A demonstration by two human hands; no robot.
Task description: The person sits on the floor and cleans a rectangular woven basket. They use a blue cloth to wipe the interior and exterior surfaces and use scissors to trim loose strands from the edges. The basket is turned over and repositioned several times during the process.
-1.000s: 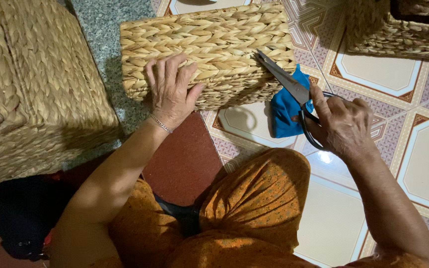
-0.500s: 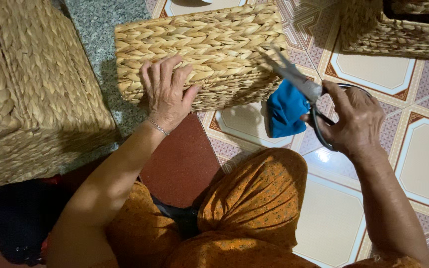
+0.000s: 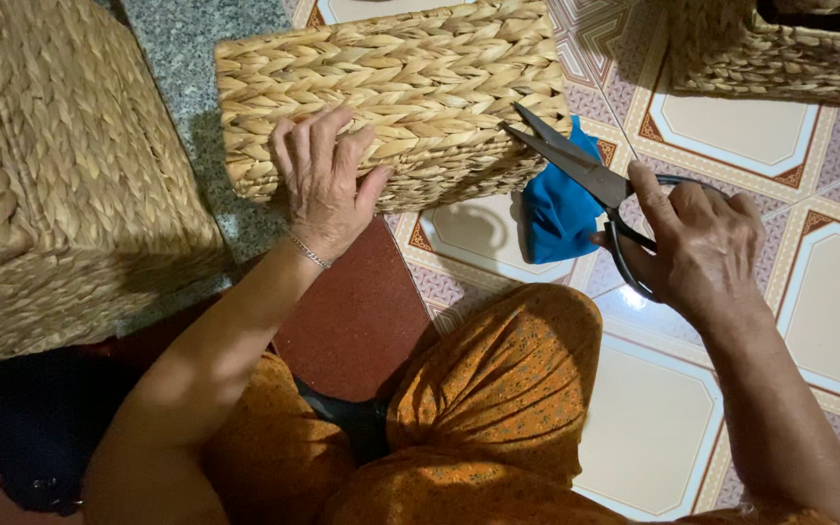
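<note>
A woven straw basket [image 3: 410, 83] lies bottom-up on the floor in front of me. My left hand [image 3: 323, 180] rests flat on its near side, fingers spread, a thin bracelet at the wrist. My right hand [image 3: 697, 243] grips the black handles of a pair of scissors [image 3: 576, 165]. Their blades are parted and point at the basket's right edge. A crumpled blue cloth [image 3: 556, 209] lies on the tiles just under the blades.
A large woven basket [image 3: 60, 185] stands at the left, another woven basket [image 3: 780, 49] at the top right. Patterned floor tiles [image 3: 828, 321] spread to the right. My orange-clad knee [image 3: 498, 389] is below, and a dark cloth [image 3: 31, 428] lies at bottom left.
The scissors swung back toward the basket's right edge with the blades parted. My left hand has stayed on the basket.
</note>
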